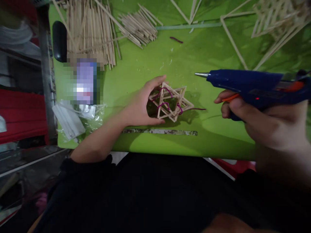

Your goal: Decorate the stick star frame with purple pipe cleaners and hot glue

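Observation:
My left hand (142, 105) curves round the left side of a small star-shaped frame of thin wooden sticks (175, 116), its thumb and fingers on opposite edges. Purple cord loops over several of the sticks, and a dark cord end (198, 109) trails to the right. In my right hand (257, 119) is a blue glue gun (245, 81) with an orange trigger and a lit red light. Its metal nozzle points left, above and apart from the star. Below the star lies a flat, stained metal strip (160, 131) on the green table (136, 71).
Long wooden sticks (89, 29) and a bundle of shorter ones (139, 27) lie at the back left. Larger stick frames (279, 22) stand at the back right. A black oblong object (59, 41), a blurred-out purple item (85, 81) and clear plastic wrapping (97, 118) are on the left.

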